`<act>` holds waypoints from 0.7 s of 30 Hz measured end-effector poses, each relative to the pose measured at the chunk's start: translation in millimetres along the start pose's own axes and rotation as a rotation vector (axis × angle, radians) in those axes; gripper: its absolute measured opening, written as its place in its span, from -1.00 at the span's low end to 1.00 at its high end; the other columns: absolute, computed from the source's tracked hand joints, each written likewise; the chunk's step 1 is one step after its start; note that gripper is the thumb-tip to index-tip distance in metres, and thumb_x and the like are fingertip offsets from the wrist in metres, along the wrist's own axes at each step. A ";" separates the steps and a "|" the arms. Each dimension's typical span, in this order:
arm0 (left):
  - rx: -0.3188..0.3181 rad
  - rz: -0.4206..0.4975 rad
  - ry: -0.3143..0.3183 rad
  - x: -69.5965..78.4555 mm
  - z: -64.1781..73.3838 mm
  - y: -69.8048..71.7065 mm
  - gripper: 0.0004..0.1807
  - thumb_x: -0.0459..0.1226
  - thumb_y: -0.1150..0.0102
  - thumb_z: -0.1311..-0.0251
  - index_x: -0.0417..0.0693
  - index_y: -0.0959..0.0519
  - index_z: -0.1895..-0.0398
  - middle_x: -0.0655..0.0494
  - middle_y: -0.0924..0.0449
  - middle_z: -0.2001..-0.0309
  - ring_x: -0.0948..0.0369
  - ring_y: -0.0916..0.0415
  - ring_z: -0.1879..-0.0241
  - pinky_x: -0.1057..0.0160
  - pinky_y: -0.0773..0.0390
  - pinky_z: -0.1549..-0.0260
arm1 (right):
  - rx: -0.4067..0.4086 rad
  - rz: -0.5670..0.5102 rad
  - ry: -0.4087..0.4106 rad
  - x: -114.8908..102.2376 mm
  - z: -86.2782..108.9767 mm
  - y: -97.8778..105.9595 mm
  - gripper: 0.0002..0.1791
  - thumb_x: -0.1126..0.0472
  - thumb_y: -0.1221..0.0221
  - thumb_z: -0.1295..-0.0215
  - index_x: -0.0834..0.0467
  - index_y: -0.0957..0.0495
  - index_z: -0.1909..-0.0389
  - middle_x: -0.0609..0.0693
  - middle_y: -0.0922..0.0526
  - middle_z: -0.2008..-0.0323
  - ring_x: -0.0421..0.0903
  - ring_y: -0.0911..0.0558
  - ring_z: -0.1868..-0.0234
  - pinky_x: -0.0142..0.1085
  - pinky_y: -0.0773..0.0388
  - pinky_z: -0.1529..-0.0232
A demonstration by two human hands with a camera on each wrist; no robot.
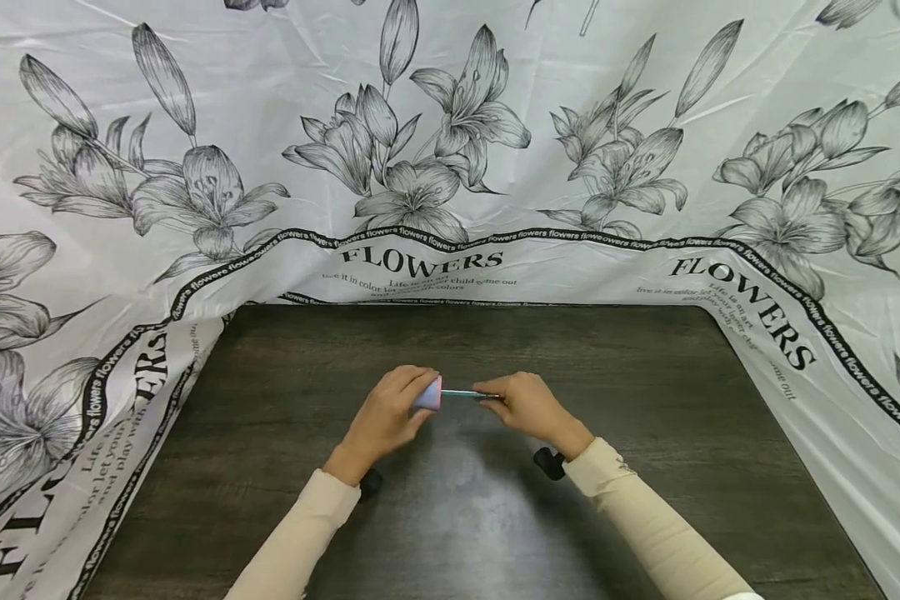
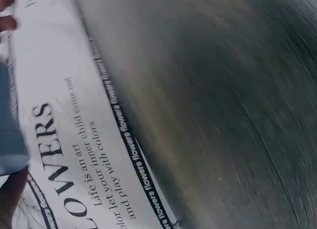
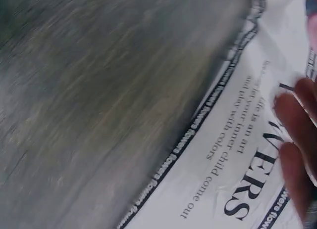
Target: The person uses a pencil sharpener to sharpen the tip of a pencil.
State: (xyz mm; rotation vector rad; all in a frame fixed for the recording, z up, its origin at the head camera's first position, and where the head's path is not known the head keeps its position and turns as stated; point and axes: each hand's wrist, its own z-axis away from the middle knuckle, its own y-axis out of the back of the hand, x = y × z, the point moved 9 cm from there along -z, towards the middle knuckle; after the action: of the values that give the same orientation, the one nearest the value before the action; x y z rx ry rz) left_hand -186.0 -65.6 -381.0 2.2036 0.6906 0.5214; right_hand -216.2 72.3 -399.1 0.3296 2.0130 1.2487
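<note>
Above the middle of the table, my left hand grips a small cylinder, pale blue-violet with a pink end that faces right. In the left wrist view part of this blue cylinder shows at the left edge. A thin, shiny bluish rod runs level from the pink end to my right hand, which pinches it between thumb and fingers. Whether the rod enters the cylinder or only touches its end, I cannot tell. The right wrist view catches blurred fingers and a bit of pink at its right edge.
The dark wood-grain table lies under both hands. White cloth with black flower prints hangs behind it and along both sides. Dark wrist-camera pieces jut out below the wrists.
</note>
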 end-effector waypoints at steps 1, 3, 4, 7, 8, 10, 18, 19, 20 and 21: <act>-0.022 0.034 0.048 -5.1 -0.7 0.0 -0.36 -0.26 -0.44 0.23 -0.20 -0.46 -0.03 0.00 -0.48 0.06 0.11 -0.42 0.04 0.16 -0.44 0.04 | 0.052 0.081 0.043 -3.5 0.6 2.3 -0.71 0.24 -0.20 -0.12 0.12 -0.59 0.09 -0.08 -0.68 0.40 -0.38 -0.40 0.75 -0.55 -0.20 0.75; -0.064 0.103 0.138 -14.8 -1.3 -0.2 -0.36 -0.24 -0.42 0.20 -0.16 -0.45 -0.06 0.04 -0.48 0.05 0.14 -0.41 0.04 0.19 -0.47 0.10 | 0.168 0.244 0.141 -13.3 3.4 7.8 -0.67 0.31 -0.21 -0.10 0.11 -0.58 0.06 -0.08 -0.68 0.30 -0.33 -0.47 0.69 -0.52 -0.25 0.71; -0.079 0.136 0.176 -18.8 -1.7 0.2 -0.36 -0.24 -0.42 0.19 -0.14 -0.44 -0.07 0.05 -0.48 0.05 0.15 -0.41 0.04 0.19 -0.48 0.12 | 0.227 0.323 0.189 -18.6 5.1 10.3 -0.66 0.32 -0.20 -0.10 0.09 -0.57 0.05 -0.08 -0.67 0.26 -0.29 -0.52 0.63 -0.50 -0.31 0.68; -0.117 0.220 0.268 -27.6 -2.1 1.2 -0.37 -0.24 -0.39 0.15 -0.10 -0.43 -0.10 0.06 -0.48 0.03 0.16 -0.42 0.04 0.20 -0.50 0.18 | 0.387 0.531 0.316 -33.3 12.2 14.7 -0.68 0.30 -0.10 -0.20 0.08 -0.54 0.01 -0.08 -0.64 0.15 -0.20 -0.60 0.44 -0.40 -0.46 0.51; -0.133 0.248 0.295 -29.7 -2.0 0.7 -0.37 -0.24 -0.38 0.13 -0.10 -0.43 -0.10 0.06 -0.49 0.03 0.16 -0.43 0.05 0.20 -0.50 0.20 | 0.429 0.586 0.354 -38.0 14.8 15.3 -0.69 0.29 -0.05 -0.24 0.08 -0.54 0.00 -0.07 -0.63 0.12 -0.17 -0.62 0.38 -0.36 -0.51 0.42; -0.187 0.299 0.349 -32.4 -1.8 -2.6 -0.39 -0.21 -0.35 0.09 -0.08 -0.43 -0.11 0.06 -0.49 0.03 0.18 -0.45 0.11 0.23 -0.50 0.25 | 0.496 0.665 0.412 -44.3 19.4 15.0 -0.70 0.25 0.03 -0.31 0.09 -0.55 0.00 -0.07 -0.63 0.11 -0.14 -0.63 0.24 -0.31 -0.54 0.29; -0.193 0.107 0.177 -15.9 -9.2 -0.6 -0.39 -0.17 -0.36 0.12 -0.19 -0.46 -0.06 0.00 -0.53 0.06 0.14 -0.47 0.13 0.17 -0.48 0.17 | 0.333 0.433 0.329 -32.7 14.6 12.7 -0.68 0.42 -0.07 -0.16 0.14 -0.59 0.08 -0.05 -0.67 0.24 -0.25 -0.52 0.62 -0.49 -0.33 0.69; -0.146 0.030 0.108 -10.2 -9.7 2.8 -0.38 -0.18 -0.38 0.15 -0.21 -0.46 -0.05 -0.02 -0.53 0.06 0.12 -0.46 0.08 0.15 -0.47 0.11 | 0.266 0.316 0.281 -26.5 11.2 11.5 -0.67 0.45 -0.09 -0.13 0.16 -0.58 0.08 -0.04 -0.67 0.26 -0.28 -0.50 0.65 -0.52 -0.29 0.72; -0.099 -0.046 0.044 -4.7 -9.5 5.6 -0.38 -0.19 -0.40 0.19 -0.22 -0.47 -0.03 -0.02 -0.53 0.05 0.10 -0.45 0.05 0.14 -0.44 0.05 | 0.198 0.193 0.229 -20.1 7.9 9.9 -0.67 0.47 -0.10 -0.11 0.19 -0.58 0.08 -0.01 -0.68 0.28 -0.30 -0.47 0.70 -0.53 -0.23 0.75; -0.054 -0.113 -0.006 0.0 -8.5 7.9 -0.38 -0.20 -0.42 0.21 -0.21 -0.48 -0.02 -0.02 -0.53 0.05 0.10 -0.45 0.05 0.13 -0.43 0.02 | 0.126 0.058 0.166 -13.1 4.9 7.5 -0.68 0.44 -0.11 -0.14 0.22 -0.57 0.06 0.00 -0.68 0.30 -0.31 -0.48 0.71 -0.54 -0.24 0.76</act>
State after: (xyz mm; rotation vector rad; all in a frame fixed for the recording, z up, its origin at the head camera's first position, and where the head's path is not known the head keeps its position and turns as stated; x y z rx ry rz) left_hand -188.3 -65.5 -369.5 2.1016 0.7843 0.4703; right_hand -204.8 72.0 -388.1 0.3570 2.2444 1.2217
